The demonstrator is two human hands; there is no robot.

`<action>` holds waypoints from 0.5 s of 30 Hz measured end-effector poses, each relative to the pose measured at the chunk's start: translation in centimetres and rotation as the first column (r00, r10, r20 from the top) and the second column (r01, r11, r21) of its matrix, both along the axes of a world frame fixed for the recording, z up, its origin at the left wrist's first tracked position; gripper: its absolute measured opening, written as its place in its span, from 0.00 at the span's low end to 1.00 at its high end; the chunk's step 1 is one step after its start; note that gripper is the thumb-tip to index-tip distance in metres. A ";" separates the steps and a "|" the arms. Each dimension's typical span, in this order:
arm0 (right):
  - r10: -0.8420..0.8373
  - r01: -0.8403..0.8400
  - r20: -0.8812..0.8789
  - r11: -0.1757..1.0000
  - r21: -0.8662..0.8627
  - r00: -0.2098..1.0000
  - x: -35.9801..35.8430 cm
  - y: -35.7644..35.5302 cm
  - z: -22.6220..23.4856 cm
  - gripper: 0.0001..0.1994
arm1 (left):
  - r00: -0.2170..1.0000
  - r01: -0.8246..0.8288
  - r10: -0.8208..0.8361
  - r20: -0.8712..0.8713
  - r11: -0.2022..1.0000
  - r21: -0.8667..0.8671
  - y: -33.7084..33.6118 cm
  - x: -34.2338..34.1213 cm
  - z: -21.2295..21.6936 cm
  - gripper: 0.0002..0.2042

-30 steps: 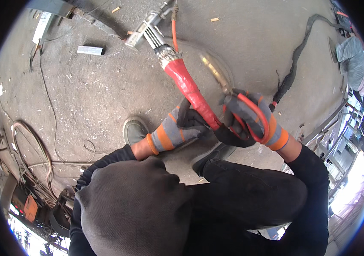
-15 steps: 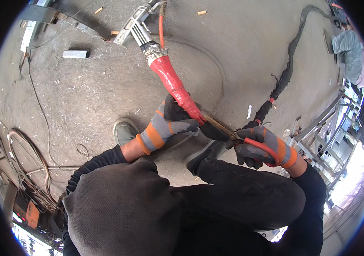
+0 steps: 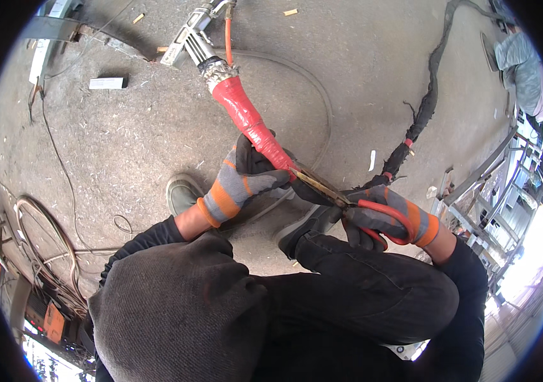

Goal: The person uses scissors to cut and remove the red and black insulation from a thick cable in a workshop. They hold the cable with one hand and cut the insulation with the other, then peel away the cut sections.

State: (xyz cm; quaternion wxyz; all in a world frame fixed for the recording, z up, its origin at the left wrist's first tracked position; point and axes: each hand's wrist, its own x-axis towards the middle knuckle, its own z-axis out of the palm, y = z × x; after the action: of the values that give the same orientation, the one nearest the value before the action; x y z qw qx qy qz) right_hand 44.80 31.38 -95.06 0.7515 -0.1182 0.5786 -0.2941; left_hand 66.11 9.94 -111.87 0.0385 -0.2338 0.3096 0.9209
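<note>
Grey floor, litter-flecked; metal framework at 3 o'clock, white glare towards 4, more glare at 8.

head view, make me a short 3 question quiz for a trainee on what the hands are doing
1. Multiple choice: what does the right hand hold?
a) a hammer
b) scissors
c) a paintbrush
2. True or false: the left hand grips the lower part of the red wrapping.
3. Fill in: the blades of the scissors point toward the ____ hand.

Key: 1. b; 2. true; 3. left
</note>
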 end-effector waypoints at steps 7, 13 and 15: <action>-0.118 0.117 0.015 0.991 0.058 0.993 1.3 -0.3 0.4 0.22 | 1.000 -0.007 0.007 -0.003 1.000 0.016 0.1 -0.2 -0.1 0.38; -0.115 0.116 0.035 0.993 -0.010 0.993 2.3 0.5 -1.5 0.18 | 1.000 -0.006 0.006 -0.002 0.999 -0.040 0.4 0.0 -0.3 0.36; -0.128 0.125 -0.055 0.991 -0.056 0.990 3.0 1.2 -2.3 0.17 | 1.000 -0.011 0.010 -0.010 0.998 -0.068 0.5 0.1 -0.3 0.35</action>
State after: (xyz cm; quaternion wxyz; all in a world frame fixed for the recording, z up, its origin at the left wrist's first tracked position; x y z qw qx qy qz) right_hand 47.84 32.54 -97.35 0.7107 -0.1095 0.5987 -0.3527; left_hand 66.18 10.41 -112.19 0.0242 -0.2322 0.3399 0.9110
